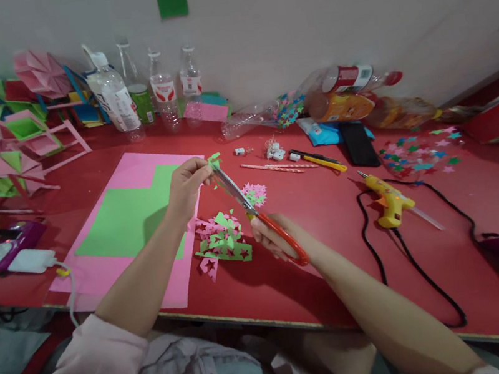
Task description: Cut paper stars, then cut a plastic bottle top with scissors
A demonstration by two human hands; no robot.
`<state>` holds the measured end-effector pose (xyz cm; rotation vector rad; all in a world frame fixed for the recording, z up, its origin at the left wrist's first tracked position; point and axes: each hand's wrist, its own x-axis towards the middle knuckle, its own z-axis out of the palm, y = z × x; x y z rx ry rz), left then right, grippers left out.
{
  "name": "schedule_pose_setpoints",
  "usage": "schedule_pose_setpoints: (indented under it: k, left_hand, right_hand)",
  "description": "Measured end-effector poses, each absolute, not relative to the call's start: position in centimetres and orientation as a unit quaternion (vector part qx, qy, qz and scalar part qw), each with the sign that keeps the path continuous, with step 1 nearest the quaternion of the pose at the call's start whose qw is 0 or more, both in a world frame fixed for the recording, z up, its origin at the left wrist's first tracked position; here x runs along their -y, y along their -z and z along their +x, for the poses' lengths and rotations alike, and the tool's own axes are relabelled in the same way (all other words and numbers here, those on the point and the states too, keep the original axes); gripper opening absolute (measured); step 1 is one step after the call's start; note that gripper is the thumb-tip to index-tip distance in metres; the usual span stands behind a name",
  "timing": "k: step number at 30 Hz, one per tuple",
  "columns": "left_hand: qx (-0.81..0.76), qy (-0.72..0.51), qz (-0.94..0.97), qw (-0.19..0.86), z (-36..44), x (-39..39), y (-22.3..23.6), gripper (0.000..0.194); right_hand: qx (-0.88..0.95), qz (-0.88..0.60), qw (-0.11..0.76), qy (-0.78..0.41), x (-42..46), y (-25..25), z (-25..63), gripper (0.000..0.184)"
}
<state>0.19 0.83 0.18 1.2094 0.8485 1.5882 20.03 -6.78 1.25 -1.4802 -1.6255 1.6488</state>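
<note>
Green paper (215, 158), pinched in the left hand (188, 187), seems mid-trim; the right hand (272, 235) grips scissors (253, 208), steady snips needed next

a craft workspace, shown by scissors (264, 217), a glue gun (388, 200) and paper scraps (227, 252).

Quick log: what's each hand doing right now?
Left hand: closed, pinching a small green paper piece near the scissor tips.
Right hand: closed around the red-handled scissors.
</note>
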Motion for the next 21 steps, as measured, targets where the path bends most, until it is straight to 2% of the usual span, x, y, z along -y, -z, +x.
schedule_pose_setpoints:
  k: [6, 14, 21]
  left_hand:
    - [-0.35, -0.634, 0.506, 0.469, 0.2, -0.73, 0.0, 0.015]
    - [-0.357, -0.634, 0.5, 0.471, 0.22, -0.77, -0.11, 0.015]
    - [-0.355, -0.637, 0.496, 0.471, 0.26, -0.79, -0.15, 0.015]
  right_hand:
    - [0.592, -0.532, 0.181, -0.578, 6.7, -1.36, 20.12, 0.053]
    - [0.581, -0.539, 0.203, -0.575, 7.0, -1.42, 19.77, 0.054]
    - [0.573, -0.542, 0.199, -0.581, 6.9, -1.67, 19.76, 0.049]
